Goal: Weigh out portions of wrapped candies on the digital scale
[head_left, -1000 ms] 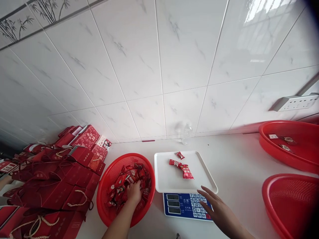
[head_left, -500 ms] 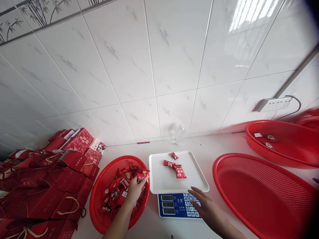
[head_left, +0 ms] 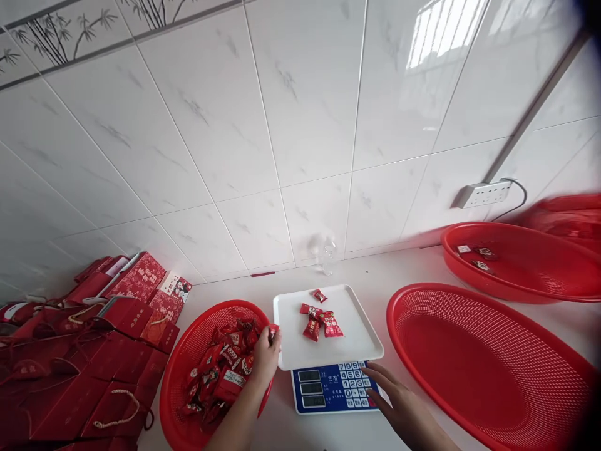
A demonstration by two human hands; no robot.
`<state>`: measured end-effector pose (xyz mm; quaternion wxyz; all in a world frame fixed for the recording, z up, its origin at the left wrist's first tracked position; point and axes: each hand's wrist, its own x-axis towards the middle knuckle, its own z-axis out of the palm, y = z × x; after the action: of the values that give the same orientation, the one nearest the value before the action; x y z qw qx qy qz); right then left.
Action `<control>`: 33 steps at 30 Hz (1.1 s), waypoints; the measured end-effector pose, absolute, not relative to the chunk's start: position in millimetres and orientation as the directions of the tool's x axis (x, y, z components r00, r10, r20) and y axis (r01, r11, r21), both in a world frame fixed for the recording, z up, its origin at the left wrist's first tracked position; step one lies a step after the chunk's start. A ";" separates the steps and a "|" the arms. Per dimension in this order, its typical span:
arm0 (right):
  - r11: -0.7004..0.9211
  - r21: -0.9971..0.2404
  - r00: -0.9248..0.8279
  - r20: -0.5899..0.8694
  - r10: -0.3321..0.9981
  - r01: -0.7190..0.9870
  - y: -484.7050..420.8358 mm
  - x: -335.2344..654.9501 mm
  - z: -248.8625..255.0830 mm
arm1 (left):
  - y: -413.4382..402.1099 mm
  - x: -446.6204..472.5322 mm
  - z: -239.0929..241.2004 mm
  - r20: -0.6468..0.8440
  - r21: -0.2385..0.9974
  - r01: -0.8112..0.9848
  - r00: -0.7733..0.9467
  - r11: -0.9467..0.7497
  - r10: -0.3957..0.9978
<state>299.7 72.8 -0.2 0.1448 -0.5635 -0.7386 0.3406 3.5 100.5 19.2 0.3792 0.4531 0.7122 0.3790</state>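
My left hand [head_left: 267, 352] is closed on a small red wrapped candy [head_left: 273, 329], between the round red basket [head_left: 181, 357] and the white tray [head_left: 361, 326]. Much of that candy is hidden by my fingers. Several red wrapped packets [head_left: 230, 357] are heaped in the basket under my left forearm. On the tray lie a few red packets [head_left: 331, 324] close together, with a smaller one [head_left: 319, 295] apart near the back edge. The tray sits on a scale with a blue keypad panel [head_left: 332, 379]. My right hand [head_left: 394, 398], fingers spread, is at the panel's right side.
Stacked red gift boxes [head_left: 117, 351] with rope handles fill the left. To the right stand a large red oval basket [head_left: 460, 376] and another red basket [head_left: 526, 269] holding a few small packets. A clear bottle [head_left: 329, 255] and a power strip [head_left: 483, 195] are by the tiled wall.
One more red packet lies on the tray, beside the others. My left hand still holds a candy, now less of it showing. The whole view has shifted slightly.
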 end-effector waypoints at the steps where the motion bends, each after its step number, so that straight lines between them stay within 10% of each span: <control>1: 0.135 -0.661 -0.323 -0.171 0.931 0.738 72.5 300.1 -2.2 | 93.6 -5.7 19.6 -0.199 0.871 0.372 -0.330 0.321 0.923; 16: 0.218 -0.655 -0.445 -0.202 0.872 0.724 85.0 267.5 11.9 | 24.9 -93.9 -25.0 -0.344 0.044 0.858 -0.468 0.512 0.814; 22: 0.195 -0.655 -0.408 -0.190 0.893 0.730 80.0 279.2 10.2 | 38.8 -96.2 -7.3 -0.274 0.093 0.839 -0.496 0.536 0.824; 28: 0.156 -0.658 -0.380 -0.211 0.901 0.736 75.7 287.7 4.2 | 75.1 -63.1 36.0 -0.050 0.587 0.734 -0.386 0.340 0.921; 33: 0.151 -0.664 -0.399 -0.239 0.885 0.733 75.6 278.6 13.8 | 115.3 -4.8 45.5 0.019 0.690 0.716 -0.163 0.105 0.986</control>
<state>278.6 75.6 13.8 0.1038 -0.5381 -0.7515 0.3673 -4.8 115.3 45.5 0.2339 0.6032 0.7056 0.2889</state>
